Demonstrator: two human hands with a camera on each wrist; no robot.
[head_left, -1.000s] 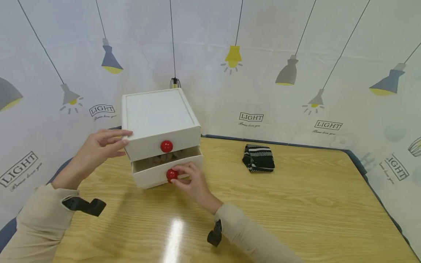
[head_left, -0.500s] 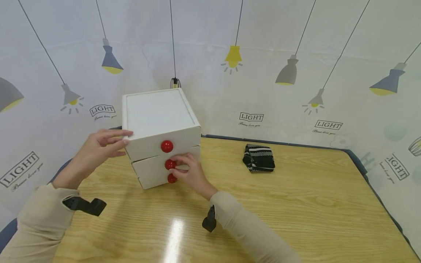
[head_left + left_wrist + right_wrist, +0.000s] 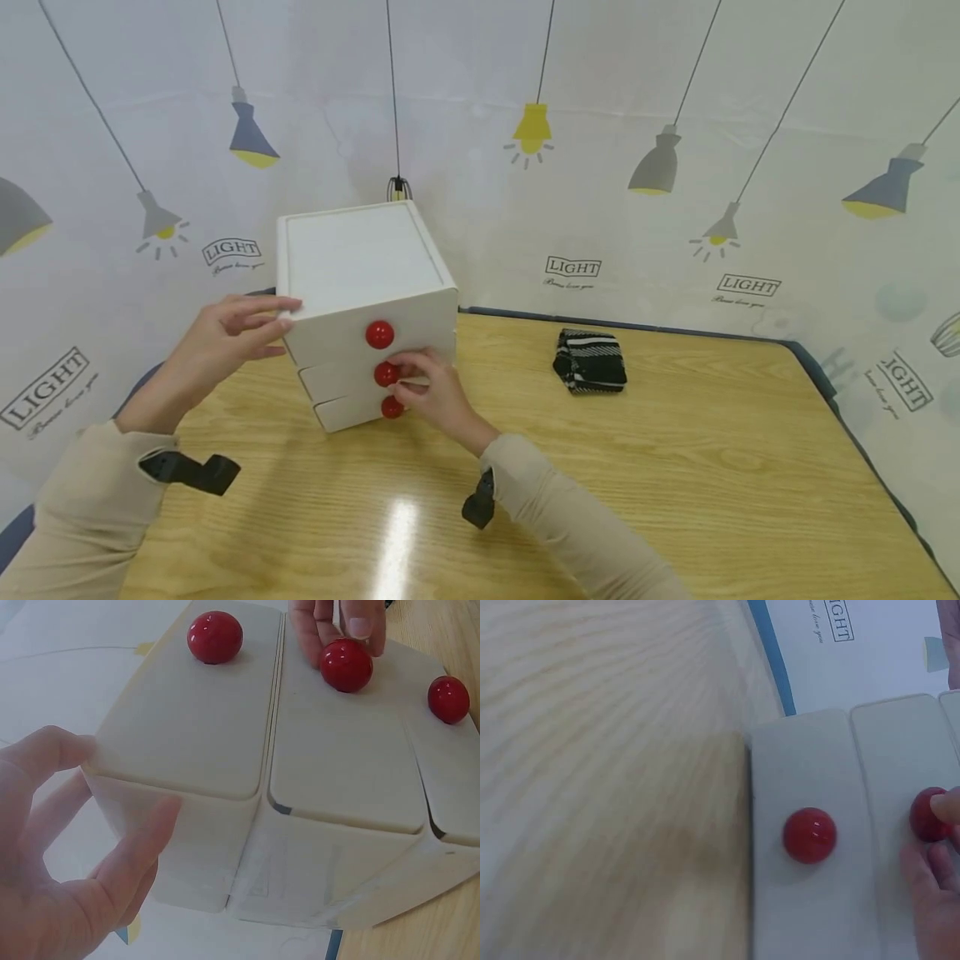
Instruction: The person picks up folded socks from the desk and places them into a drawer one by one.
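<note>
A white three-drawer unit (image 3: 360,258) stands on the table, every drawer front flush with its frame. Each front carries a round red knob. My right hand (image 3: 442,396) pinches the middle drawer knob (image 3: 386,374) between thumb and fingers; the bottom knob (image 3: 810,835) is just below it. The top knob (image 3: 215,637) is untouched. At the unit's upper left front corner, my left hand (image 3: 228,335) rests its fingertips on the top edge and its thumb (image 3: 161,817) on the side. The drawers' contents are hidden.
A folded black-and-white patterned cloth (image 3: 590,361) lies on the wooden table (image 3: 675,467), right of the unit. Behind the table hangs a pale backdrop (image 3: 480,183) printed with lamps. Black camera mounts (image 3: 191,472) are worn at both wrists.
The middle drawer, pulled out a second ago, has slid back into the unit, with my right hand moving inward on its knob. The bottom knob has come into view. My left hand stays put.
</note>
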